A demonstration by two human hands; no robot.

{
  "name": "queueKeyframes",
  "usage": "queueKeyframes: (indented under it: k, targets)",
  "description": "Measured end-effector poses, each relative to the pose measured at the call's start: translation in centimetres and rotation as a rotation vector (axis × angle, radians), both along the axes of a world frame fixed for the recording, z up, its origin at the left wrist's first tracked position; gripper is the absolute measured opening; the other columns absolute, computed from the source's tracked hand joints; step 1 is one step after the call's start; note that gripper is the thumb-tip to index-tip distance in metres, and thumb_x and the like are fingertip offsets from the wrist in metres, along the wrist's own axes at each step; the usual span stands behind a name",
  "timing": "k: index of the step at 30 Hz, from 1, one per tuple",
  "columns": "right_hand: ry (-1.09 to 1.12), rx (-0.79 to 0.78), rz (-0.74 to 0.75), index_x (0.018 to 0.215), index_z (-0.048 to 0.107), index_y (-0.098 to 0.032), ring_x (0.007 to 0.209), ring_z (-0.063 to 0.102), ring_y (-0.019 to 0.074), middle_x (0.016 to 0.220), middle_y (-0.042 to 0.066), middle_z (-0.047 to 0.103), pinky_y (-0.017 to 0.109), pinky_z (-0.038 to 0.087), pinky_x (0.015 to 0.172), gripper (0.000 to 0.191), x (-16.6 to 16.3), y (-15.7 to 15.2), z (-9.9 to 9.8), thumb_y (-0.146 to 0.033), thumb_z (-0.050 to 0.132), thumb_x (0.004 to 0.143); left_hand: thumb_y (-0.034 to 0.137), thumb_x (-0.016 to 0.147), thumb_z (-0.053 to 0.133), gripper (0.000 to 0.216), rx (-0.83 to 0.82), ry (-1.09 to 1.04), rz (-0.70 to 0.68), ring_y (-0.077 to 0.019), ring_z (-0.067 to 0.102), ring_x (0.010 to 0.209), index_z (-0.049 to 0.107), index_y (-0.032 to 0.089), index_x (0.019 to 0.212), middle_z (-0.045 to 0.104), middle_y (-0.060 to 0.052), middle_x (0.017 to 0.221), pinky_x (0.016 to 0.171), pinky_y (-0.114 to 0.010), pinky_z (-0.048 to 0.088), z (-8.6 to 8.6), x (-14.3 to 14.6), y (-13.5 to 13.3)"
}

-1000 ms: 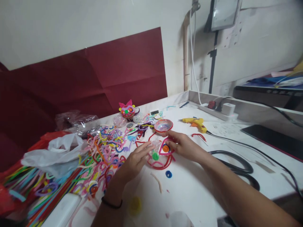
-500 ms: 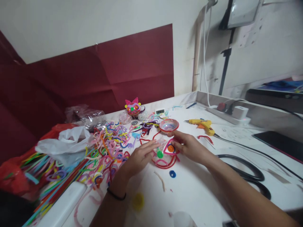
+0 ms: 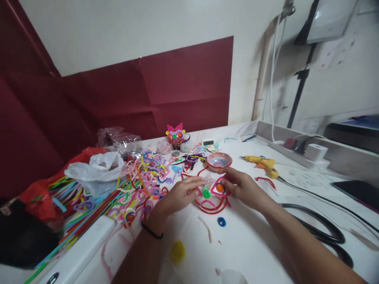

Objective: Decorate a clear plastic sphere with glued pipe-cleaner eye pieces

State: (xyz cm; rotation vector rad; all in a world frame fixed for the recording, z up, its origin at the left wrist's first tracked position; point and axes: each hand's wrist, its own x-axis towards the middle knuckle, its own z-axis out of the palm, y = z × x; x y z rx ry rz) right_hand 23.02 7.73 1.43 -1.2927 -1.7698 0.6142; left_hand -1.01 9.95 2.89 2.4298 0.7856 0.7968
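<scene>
Between my hands lies a clear mask-like face (image 3: 212, 210) edged in red and pink pipe cleaner, with a green spiral nose (image 3: 206, 193). My left hand (image 3: 182, 194) lies over its left side, fingers stretched out and close together. With thumb and fingertips, my right hand (image 3: 247, 187) pinches a pink-rimmed eye (image 3: 220, 188) with an orange centre, set against the face's upper right. My fingers hide part of both. Near me are a blue spiral disc (image 3: 221, 221) and a pale pipe cleaner strip (image 3: 206, 228). Behind stands a bowl-shaped clear half (image 3: 219, 161) rimmed in red.
Loose pipe cleaners (image 3: 151, 167) heap at the left beside plastic bags (image 3: 96, 169). A finished cat-like head (image 3: 175, 135) stands at the back near a small digital clock (image 3: 208, 142). To the right are a yellow glue gun (image 3: 263, 165), black cable (image 3: 316, 221) and power strip (image 3: 299, 156).
The view has turned slightly left, so everything sits further right in the picture. Both hands stay on the face, and the right still pinches the eye.
</scene>
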Motion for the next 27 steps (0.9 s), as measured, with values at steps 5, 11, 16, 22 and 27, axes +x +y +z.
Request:
queueKeyframes:
  k: [5,11,16,22,27]
  targets:
    - [0.056,-0.022,0.017,0.109,0.056,-0.017,0.060,0.054,0.0175,0.070,0.002,0.059,0.029,0.043,0.058,0.038,-0.1,0.4,-0.4,-0.039,0.047,0.080,0.013,0.086,0.048,0.043,-0.011,0.006,0.008,-0.0213,0.052,0.127,0.062,0.019,0.126,0.059,-0.012,0.134,0.108,-0.037,0.040,-0.3,0.0,0.1]
    - [0.078,-0.017,-0.041,0.103,0.059,-0.017,0.062,0.055,0.0166,0.073,0.003,0.060,0.028,0.043,0.059,0.030,-0.5,0.6,-0.5,-0.032,0.048,0.080,0.021,0.090,0.047,0.042,-0.029,0.058,0.065,-0.0215,0.049,0.130,0.059,0.027,0.130,0.057,-0.007,0.137,0.111,-0.040,0.036,-0.7,-0.3,0.5]
    - [0.088,-0.009,-0.063,0.103,0.059,-0.016,0.064,0.055,0.0159,0.074,0.003,0.060,0.027,0.043,0.061,0.027,-0.6,0.6,-0.5,-0.026,0.049,0.080,0.023,0.092,0.046,0.042,-0.052,0.054,0.042,-0.0213,0.046,0.132,0.057,0.027,0.132,0.055,-0.007,0.139,0.113,-0.040,0.034,-0.9,-0.4,0.8]
    - [0.084,-0.013,-0.074,0.101,0.059,-0.017,0.064,0.055,0.0159,0.075,0.003,0.062,0.027,0.042,0.061,0.025,-0.8,0.5,-0.2,-0.027,0.049,0.081,0.025,0.093,0.044,0.040,-0.082,0.014,0.016,-0.0211,0.045,0.132,0.059,0.025,0.129,0.053,-0.009,0.139,0.112,-0.039,0.033,-1.4,-0.4,1.1]
    - [0.078,-0.005,-0.084,0.098,0.059,-0.017,0.066,0.056,0.0169,0.077,0.004,0.062,0.028,0.043,0.063,0.025,-0.8,0.4,-0.2,-0.030,0.048,0.080,0.023,0.091,0.043,0.042,-0.100,-0.006,0.030,-0.0224,0.045,0.132,0.059,0.021,0.130,0.054,-0.011,0.138,0.112,-0.040,0.033,-1.7,-0.3,1.0]
